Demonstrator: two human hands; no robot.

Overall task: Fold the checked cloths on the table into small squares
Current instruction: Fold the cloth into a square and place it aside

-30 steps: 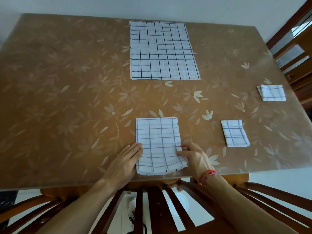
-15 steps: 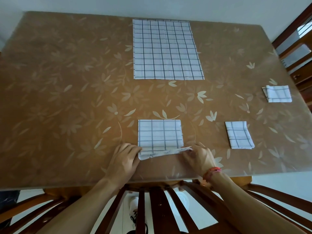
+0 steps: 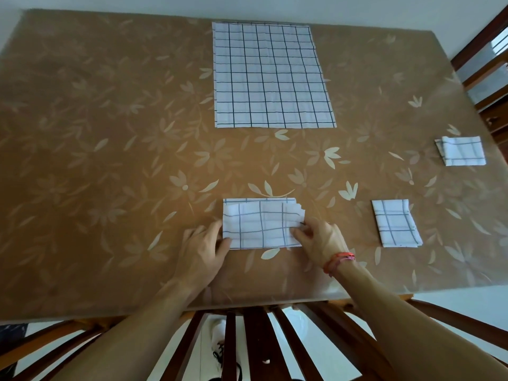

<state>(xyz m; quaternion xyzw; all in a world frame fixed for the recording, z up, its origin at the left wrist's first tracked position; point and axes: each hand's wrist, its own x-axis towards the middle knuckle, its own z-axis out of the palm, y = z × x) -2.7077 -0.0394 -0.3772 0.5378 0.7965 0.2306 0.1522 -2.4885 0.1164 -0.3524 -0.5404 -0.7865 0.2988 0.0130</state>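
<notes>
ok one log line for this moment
half-folded cloth; left hand holds left edge; right hand pinches right edge; two folded squares right; flat cloth far, untouched

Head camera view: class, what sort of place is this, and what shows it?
Likely a home dining room: a large table with a floral cover, a slatted wooden chair pulled up to it, and a checked cloth half folded.
</notes>
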